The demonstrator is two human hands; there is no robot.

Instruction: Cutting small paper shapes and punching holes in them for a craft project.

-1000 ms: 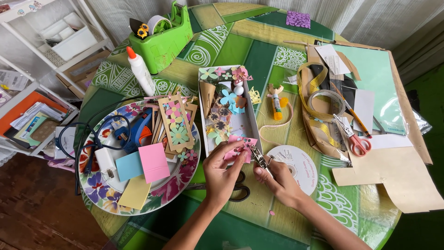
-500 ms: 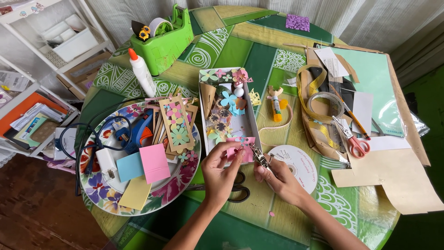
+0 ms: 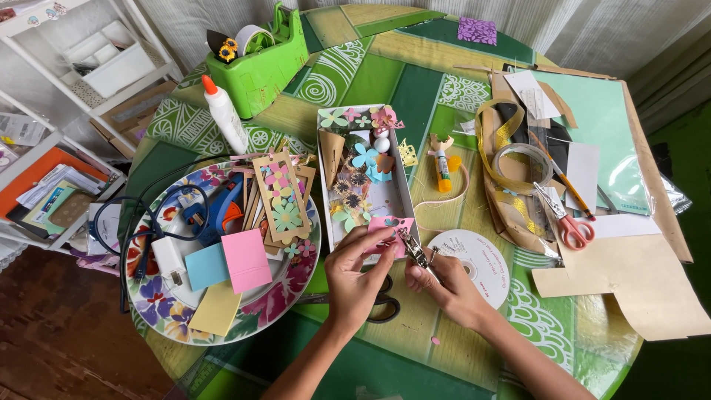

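My left hand [image 3: 355,278] pinches a small pink paper piece [image 3: 390,231] with punched holes, just above the near end of a white tray [image 3: 398,194] of paper flowers. A small metal hole punch [image 3: 415,250] is in my right hand [image 3: 444,285], and its jaws bite the pink paper's right edge. Both hands hover over the green patterned table [image 3: 415,81]. Black-handled scissors [image 3: 385,305] lie under my left hand, partly hidden. A white disc [image 3: 474,259] lies just right of my right hand.
A flowered plate [image 3: 285,296] at left holds coloured paper squares, cut-out cards and a blue glue gun [image 3: 218,211]. Behind stand a glue bottle [image 3: 224,115] and a green tape dispenser [image 3: 259,67]. At right lie orange-handled scissors [image 3: 566,222], tape, ribbon, card sheets. A shelf stands far left.
My hands have stayed in place, and the punch and pink paper shifted only slightly.
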